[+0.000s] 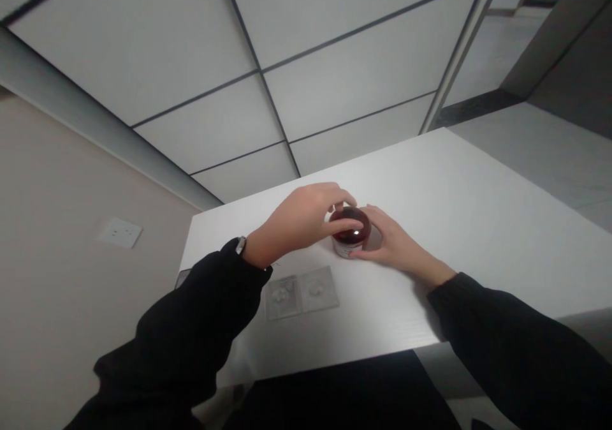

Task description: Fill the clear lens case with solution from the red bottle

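Observation:
A round jar (pixel 350 228) with a glossy dark red lid and a pale label stands on the white table (pixel 459 191). My left hand (pixel 297 219) comes over the jar from the left, its fingers curled across the lid. My right hand (pixel 393 245) cups the jar's right side, with its fingertips against the lid and the body. A wristwatch (pixel 241 245) shows at my left wrist, at the end of a black sleeve (pixel 186 325). The jar's far side is hidden behind my fingers.
Two flat translucent packets (pixel 301 294) lie side by side on the table, just below my left wrist. A white wall plate (pixel 119 232) sits on the beige wall (pixel 62 302) beside the table. Above spreads a grid of pale panels (pixel 215 79).

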`<action>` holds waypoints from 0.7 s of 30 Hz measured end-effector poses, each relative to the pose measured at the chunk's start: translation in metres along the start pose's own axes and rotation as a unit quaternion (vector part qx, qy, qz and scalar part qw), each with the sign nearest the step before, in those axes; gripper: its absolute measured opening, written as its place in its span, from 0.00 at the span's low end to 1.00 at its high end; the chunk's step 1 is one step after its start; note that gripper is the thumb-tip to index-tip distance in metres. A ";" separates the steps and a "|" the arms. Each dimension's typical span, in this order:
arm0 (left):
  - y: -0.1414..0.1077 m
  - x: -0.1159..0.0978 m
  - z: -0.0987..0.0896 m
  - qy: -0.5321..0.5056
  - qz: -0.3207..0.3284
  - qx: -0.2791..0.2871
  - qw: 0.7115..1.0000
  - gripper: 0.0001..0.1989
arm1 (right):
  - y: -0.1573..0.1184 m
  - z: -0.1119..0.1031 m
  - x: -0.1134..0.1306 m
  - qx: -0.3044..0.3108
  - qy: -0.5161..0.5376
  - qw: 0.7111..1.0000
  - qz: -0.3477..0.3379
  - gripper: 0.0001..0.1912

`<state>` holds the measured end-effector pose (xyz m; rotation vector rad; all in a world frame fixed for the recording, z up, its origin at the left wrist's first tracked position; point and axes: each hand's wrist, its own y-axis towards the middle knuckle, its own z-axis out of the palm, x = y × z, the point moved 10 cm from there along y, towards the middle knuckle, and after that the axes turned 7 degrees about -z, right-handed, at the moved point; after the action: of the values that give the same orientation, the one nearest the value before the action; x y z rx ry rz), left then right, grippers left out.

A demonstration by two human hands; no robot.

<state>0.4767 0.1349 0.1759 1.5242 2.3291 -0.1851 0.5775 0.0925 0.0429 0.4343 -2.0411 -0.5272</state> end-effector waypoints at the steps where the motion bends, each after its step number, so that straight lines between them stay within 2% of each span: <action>1: 0.001 -0.003 0.004 0.020 0.008 0.010 1.000 0.14 | 0.000 0.000 0.000 0.002 0.001 1.000 0.003 0.40; 4: -0.001 -0.012 0.011 0.048 0.058 0.037 0.996 0.13 | -0.001 0.000 -0.001 0.019 0.001 1.000 0.019 0.39; 6: -0.010 -0.012 0.005 0.031 0.077 0.031 0.996 0.14 | -0.002 0.001 -0.001 0.029 0.005 0.999 0.029 0.40; 8: -0.026 -0.004 -0.004 0.002 0.060 0.006 0.998 0.21 | -0.001 0.000 0.000 0.027 0.009 0.999 0.031 0.41; 10: -0.050 0.009 -0.008 -0.004 0.000 -0.011 1.000 0.28 | -0.001 0.000 0.002 0.024 0.010 0.999 0.027 0.41; 13: -0.096 0.022 0.011 0.049 -0.094 0.037 0.994 0.37 | -0.002 0.001 0.001 0.029 0.009 0.999 0.035 0.40; 16: -0.134 0.023 0.036 0.088 -0.152 0.074 0.982 0.43 | -0.004 0.000 -0.003 0.024 0.006 0.999 0.047 0.40; 18: -0.148 0.020 0.048 0.102 -0.168 0.078 0.977 0.45 | -0.005 -0.002 -0.004 0.015 0.003 0.999 0.048 0.41; 21: -0.155 0.019 0.058 0.110 -0.179 0.063 0.976 0.43 | -0.007 -0.004 -0.006 0.006 0.002 0.999 0.047 0.42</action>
<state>0.3414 0.0700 0.1029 1.2178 2.8085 -0.2695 0.5843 0.0893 0.0363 0.3445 -2.0505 -0.4582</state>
